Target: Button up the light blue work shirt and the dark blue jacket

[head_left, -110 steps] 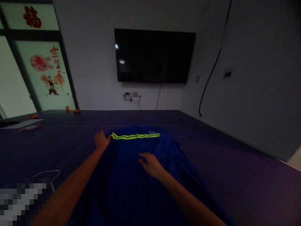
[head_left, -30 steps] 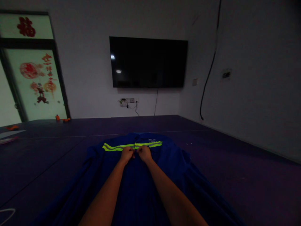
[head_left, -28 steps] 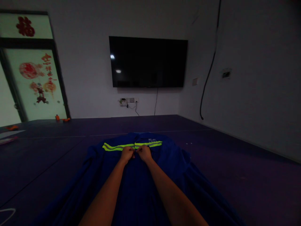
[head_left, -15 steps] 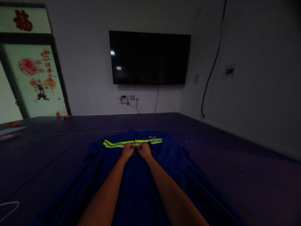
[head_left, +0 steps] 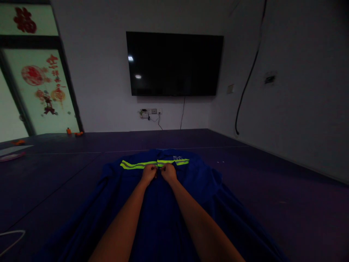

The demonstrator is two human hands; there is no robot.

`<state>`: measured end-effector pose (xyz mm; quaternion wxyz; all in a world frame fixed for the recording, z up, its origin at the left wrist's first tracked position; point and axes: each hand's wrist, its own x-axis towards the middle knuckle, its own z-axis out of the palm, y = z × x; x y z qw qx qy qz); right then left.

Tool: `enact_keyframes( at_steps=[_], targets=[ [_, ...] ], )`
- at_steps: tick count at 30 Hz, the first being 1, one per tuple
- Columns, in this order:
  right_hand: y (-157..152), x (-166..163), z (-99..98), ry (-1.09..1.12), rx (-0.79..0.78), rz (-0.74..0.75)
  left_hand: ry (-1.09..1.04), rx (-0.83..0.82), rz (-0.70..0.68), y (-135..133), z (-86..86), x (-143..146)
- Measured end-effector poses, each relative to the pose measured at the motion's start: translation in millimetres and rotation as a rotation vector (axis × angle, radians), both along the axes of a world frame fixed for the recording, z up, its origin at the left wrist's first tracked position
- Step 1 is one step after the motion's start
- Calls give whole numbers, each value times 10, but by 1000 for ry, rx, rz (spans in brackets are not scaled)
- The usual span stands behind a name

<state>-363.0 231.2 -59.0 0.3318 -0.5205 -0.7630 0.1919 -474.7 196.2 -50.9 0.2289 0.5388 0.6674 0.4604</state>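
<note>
A blue work jacket (head_left: 201, 182) lies spread out, front up, with its sleeves running down to both sides. A yellow-green reflective strip (head_left: 133, 166) with a grey middle band crosses its chest, and white lettering is printed above it on the right. My left hand (head_left: 149, 174) pinches the jacket's front edge just under the strip. Close beside it, my right hand (head_left: 168, 172) is closed on the facing edge at the centre line. Whether a button or other fastener is between the fingertips is too dark and small to see.
The jacket rests on a dark purple surface (head_left: 272, 203). A white cable (head_left: 16, 233) curls at the lower left. Small orange objects (head_left: 79, 134) lie near the glass door. A black television (head_left: 174, 65) hangs on the wall, and a black cable (head_left: 248, 82) dangles at right.
The view has shifted very slightly. Both hands stay at the same place on the jacket front, with only tiny finger movement.
</note>
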Motion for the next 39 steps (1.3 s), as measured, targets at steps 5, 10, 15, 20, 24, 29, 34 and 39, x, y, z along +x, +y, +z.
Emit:
enact_keyframes(
  at_steps=[5, 10, 15, 20, 24, 29, 34, 39],
  targets=[
    [6, 20, -6, 37, -1, 31, 39, 3, 12, 11, -6, -5],
    [4, 25, -19, 69, -7, 46, 90, 8, 12, 0, -22, -3],
    [-7, 31, -4, 85, -15, 51, 149, 28, 26, 21, -31, -11],
    [-29, 40, 24, 74, -18, 37, 201, 60, 37, 58, -29, -31],
    [-40, 34, 33, 51, -25, 16, 213, 77, 42, 58, -32, -29],
    [-44, 13, 47, 32, -29, -9, 215, 91, 44, 44, -13, -12],
    [-60, 15, 60, 30, -34, -25, 225, 105, 45, 31, 25, 2],
    [-66, 45, 61, 45, -33, -2, 244, 124, 47, 23, 31, 16]
  ],
)
